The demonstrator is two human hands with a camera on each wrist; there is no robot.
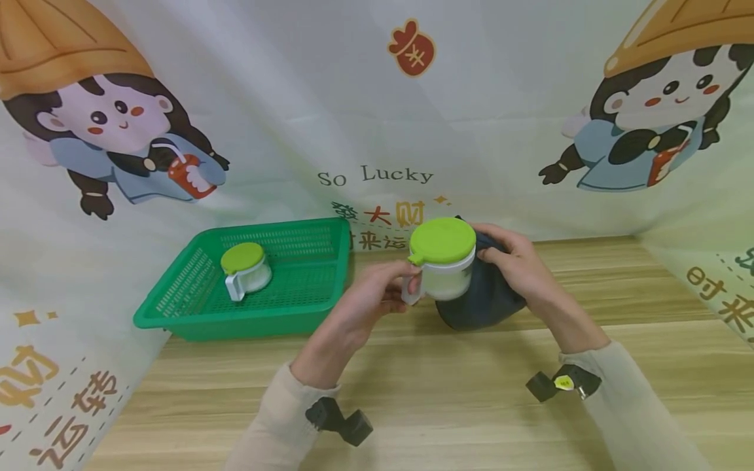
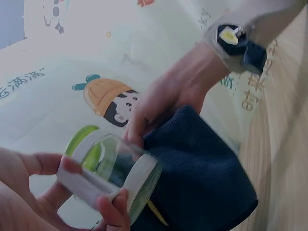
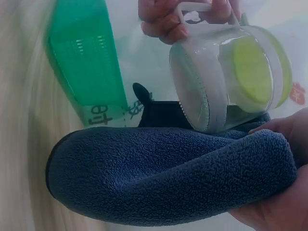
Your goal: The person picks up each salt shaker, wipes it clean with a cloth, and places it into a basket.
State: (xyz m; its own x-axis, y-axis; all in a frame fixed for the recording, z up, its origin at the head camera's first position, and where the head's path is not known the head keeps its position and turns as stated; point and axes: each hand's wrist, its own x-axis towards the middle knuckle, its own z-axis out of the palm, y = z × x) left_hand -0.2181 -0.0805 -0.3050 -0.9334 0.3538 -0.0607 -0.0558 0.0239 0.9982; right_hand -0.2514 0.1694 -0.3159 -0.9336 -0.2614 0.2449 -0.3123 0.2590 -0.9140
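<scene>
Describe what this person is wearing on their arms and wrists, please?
Both arms are in long, pale beige sleeves of thin, slightly sheer fabric. The hands are bare. A small black clip-like device sits at the left wrist; a similar black one at the right wrist carries a yellow sticker.

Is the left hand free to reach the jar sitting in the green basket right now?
Probably not as it stands: the left hand grips the handle of the held jar. The path to the jar in the basket looks open, since the green basket has no cover.
</scene>
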